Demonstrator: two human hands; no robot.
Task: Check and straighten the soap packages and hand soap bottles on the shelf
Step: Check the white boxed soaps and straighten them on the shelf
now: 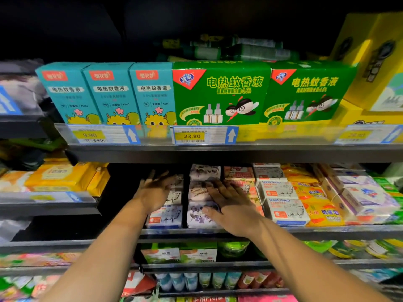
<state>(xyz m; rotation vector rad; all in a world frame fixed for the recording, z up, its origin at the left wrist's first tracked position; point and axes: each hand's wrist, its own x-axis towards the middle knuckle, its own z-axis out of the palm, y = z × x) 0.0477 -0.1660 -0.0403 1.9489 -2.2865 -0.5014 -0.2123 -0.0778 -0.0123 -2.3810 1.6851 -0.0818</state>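
Smooth metal on the shelf edge [218,152]. Clear shiny plastic over the price tags [205,135]. Shiny card on the green boxes [222,92]. Matt paper wrap on the purple soap packs [198,216]. Shiny plastic round the yellow packs [58,177].

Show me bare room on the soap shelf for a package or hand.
Open: the dark gap between the yellow packs and the left hand. A narrow slot parts the white stack from the lavender stack. Right of the right hand, soap boxes sit packed tight.
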